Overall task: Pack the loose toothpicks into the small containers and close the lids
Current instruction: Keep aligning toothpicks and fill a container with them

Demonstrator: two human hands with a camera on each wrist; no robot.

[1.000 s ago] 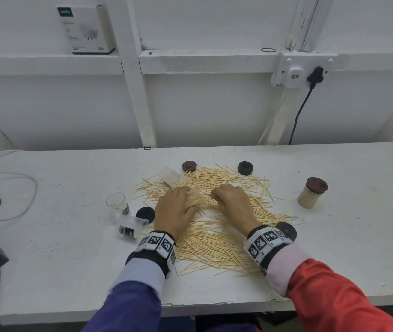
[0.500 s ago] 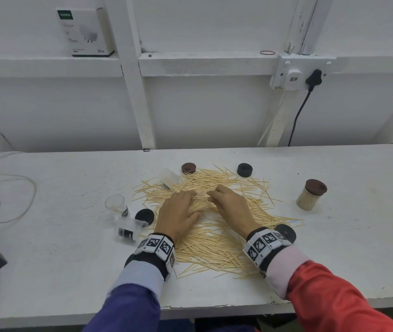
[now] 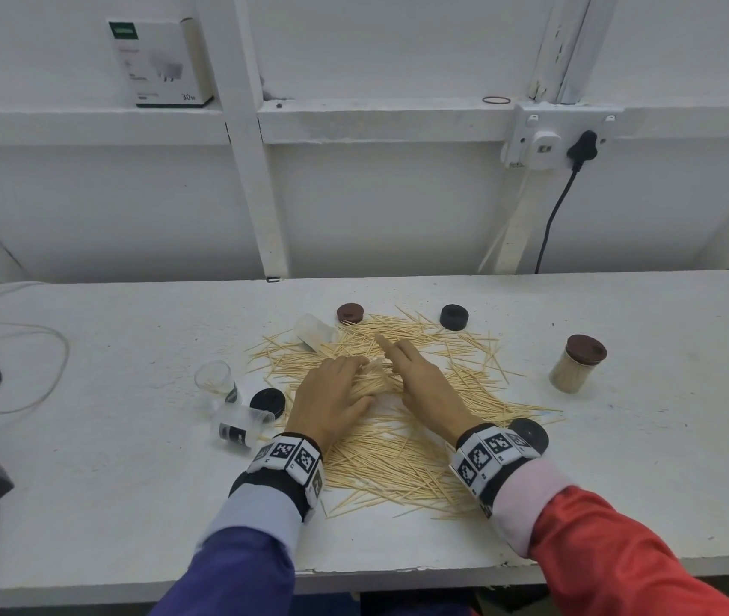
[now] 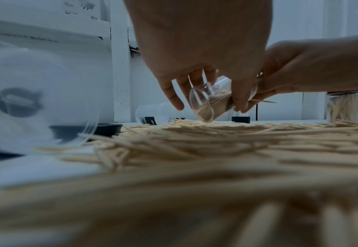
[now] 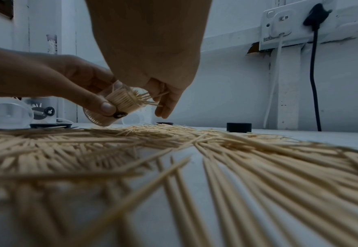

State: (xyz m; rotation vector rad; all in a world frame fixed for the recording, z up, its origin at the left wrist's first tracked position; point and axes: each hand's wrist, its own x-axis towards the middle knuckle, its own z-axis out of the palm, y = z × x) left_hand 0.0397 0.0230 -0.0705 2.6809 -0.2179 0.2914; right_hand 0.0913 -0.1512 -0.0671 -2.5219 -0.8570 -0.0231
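Containers [image 3: 216, 380] clear, empty, sit left on counter [image 3: 109, 504]. Left hand [image 3: 331, 402] grips tilted container [image 5: 112, 107], nearly full, above loose toothpicks [image 3: 398, 464]. Right hand [image 3: 425, 384] pinches few sticks at its mouth, forefinger extended. Plastic light, slick: hold round wall. Toothpicks stiff, sharp-tipped, scatter easily; take aligned bundles mid-length. Capped full container [image 3: 576, 364] far right.

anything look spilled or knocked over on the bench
Yes. Loose toothpicks lie scattered across the bench, and two empty clear containers lie tipped on their sides at the pile's left and far edges.
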